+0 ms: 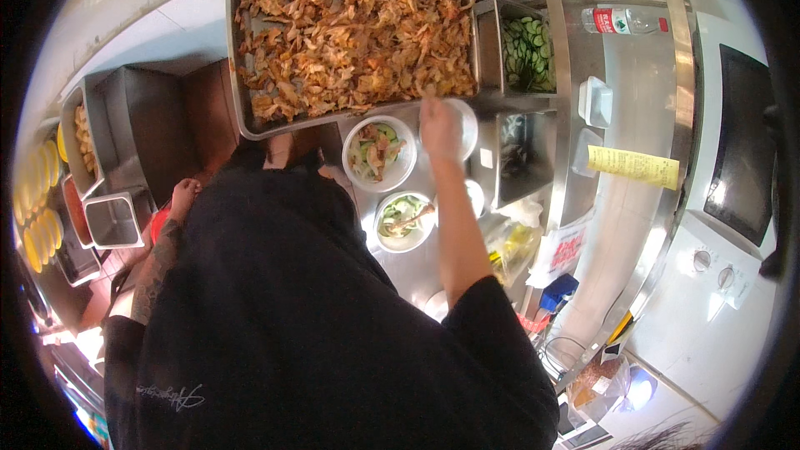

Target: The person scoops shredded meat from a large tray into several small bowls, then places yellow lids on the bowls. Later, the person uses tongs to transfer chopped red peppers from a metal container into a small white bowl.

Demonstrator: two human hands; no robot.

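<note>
Bowls (407,171) sit by the meat tray (235,58), probably for short reaches. Right hand (440,127) at its edge is blurry, left hand (186,195) tiny; can't tell openness or grip tbh.

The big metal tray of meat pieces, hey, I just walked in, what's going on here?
A person in a black shirt has the right hand at the near edge of the metal tray, which is spread with meat pieces; the hand is blurred, so I can't tell what it holds. The left hand is off to the left, beside metal containers. Below the tray, two white bowls already hold green slices and some meat.
</note>
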